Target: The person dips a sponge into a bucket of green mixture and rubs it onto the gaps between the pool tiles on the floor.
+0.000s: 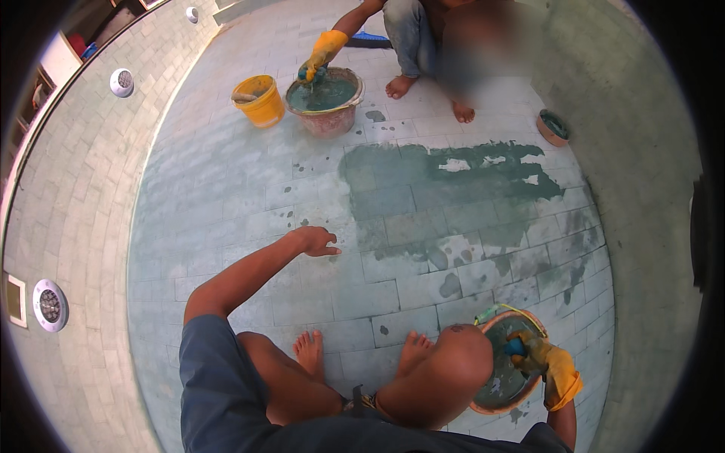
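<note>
My left hand is bare and hangs over the pale tiled floor. Its fingers are loosely bent and apart, with nothing in them. On the right, my right hand wears a stained yellow rubber glove and reaches into a round bucket beside my knee. Greenish, watery liquid fills part of this bucket. Between the gloved fingers is a small blue sponge, partly covered by the glove. A dark green wet patch spreads over the tiles ahead of my left hand, uneven at its edges.
Opposite me crouches a person, whose yellow-gloved hand dips into a larger bucket of green liquid. Next to it stands a yellow bucket. A small bowl sits far right. Tiled walls curve up, with round lights on the left.
</note>
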Motion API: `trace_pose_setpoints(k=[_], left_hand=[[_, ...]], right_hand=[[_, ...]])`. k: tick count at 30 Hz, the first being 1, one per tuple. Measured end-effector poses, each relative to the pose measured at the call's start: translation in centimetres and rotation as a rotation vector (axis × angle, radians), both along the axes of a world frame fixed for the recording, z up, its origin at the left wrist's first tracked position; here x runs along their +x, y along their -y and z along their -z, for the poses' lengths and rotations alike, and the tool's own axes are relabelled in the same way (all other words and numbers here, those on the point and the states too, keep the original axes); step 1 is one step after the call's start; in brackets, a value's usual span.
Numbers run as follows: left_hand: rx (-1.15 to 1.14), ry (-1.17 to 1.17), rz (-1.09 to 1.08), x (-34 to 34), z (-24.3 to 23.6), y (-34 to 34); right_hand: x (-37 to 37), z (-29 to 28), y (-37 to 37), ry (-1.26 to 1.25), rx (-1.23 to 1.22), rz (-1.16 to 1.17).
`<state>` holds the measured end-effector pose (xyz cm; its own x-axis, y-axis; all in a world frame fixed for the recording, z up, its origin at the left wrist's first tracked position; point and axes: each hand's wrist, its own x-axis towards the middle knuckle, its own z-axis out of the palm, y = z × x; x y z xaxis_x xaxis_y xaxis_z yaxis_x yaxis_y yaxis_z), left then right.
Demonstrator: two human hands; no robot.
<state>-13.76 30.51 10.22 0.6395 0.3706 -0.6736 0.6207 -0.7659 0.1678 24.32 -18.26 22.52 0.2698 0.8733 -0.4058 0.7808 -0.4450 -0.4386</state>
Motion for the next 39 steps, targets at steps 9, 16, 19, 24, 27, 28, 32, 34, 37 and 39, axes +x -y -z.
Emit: trace_pose_setpoints(k=[9, 16, 19, 24, 27, 28, 32, 34, 37, 39], left_hand=[[-0.069, -0.016, -0.036, -2.0, 5.3, 0.2], [-0.061, 0.098, 0.010, -2.0, 7.6, -1.4], [-0.069, 0.194, 0.004, -2.5, 7.4, -1.6], [-0.091, 0.419, -0.032, -4.7, 7.7, -1.0], [-0.066, 0.401, -0.028, -5.6, 7.7, -1.0], [-0.060, 0.391, -0.021, -5.5, 7.7, -1.2], [-0.033, 0.418, -0.044, -6.9, 8.1, -1.5], [-0.011, 0.478, -0.040, -8.2, 8.7, -1.6], [-0.064, 0.461, -0.046, -5.1, 8.7, -1.1], [-0.061, 0.449, -0.032, -4.3, 8.9, -1.1]], right_hand=[[-2.6, 2.3, -0.2, 0.093, -0.064, 0.253], [-5.0, 3.8, -0.7, 0.149, -0.099, 0.398], [-5.4, 4.2, -1.0, 0.131, -0.120, 0.437], [-5.9, 1.4, -2.6, 0.145, -0.173, 0.489], [-5.2, 1.0, -3.5, 0.118, -0.185, 0.493], [-4.9, 0.7, -3.8, 0.074, -0.203, 0.541], [-5.9, -1.6, -5.6, 0.018, -0.156, 0.530], [-5.9, -1.4, -5.7, 0.027, -0.112, 0.470], [-5.9, -3.1, -5.6, 0.111, -0.168, 0.472], [-6.5, -3.4, -5.6, 0.198, -0.225, 0.500]])
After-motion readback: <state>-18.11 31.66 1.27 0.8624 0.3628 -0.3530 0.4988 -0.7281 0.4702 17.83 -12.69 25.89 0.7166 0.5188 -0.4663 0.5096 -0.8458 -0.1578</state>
